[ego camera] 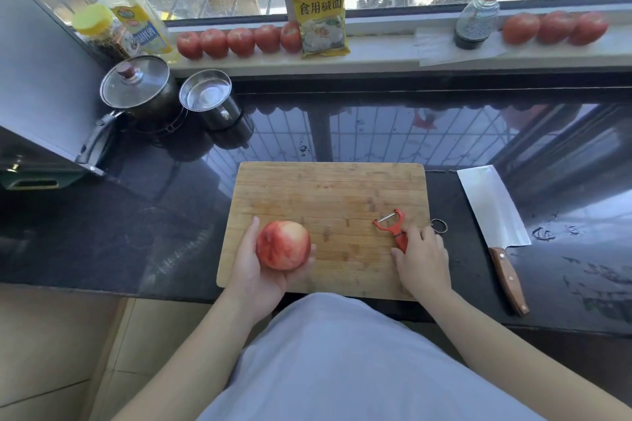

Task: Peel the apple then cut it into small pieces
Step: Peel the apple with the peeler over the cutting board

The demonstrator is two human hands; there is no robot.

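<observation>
Two hands are busy. Left hand (254,270) cups the apple (283,245) over the cutting board's (328,191) near left corner. Right hand (422,258) curls round the red peeler (393,227) handle near the right edge. Round, firm, smooth-skinned — the apple may slip, so hold it snug in the palm. A knife (492,212) lies on the shiny dark table (136,215) — tomatoes (239,41) line the windowsill.

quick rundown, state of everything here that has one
apple: unpeeled, whole, held in left hand
peeler: on cutting board, handle gripped by right hand
cleaver: lying flat on counter, untouched
pot: lid on
steel cup: upright, uncovered
spray bottle: upright on sill
</observation>
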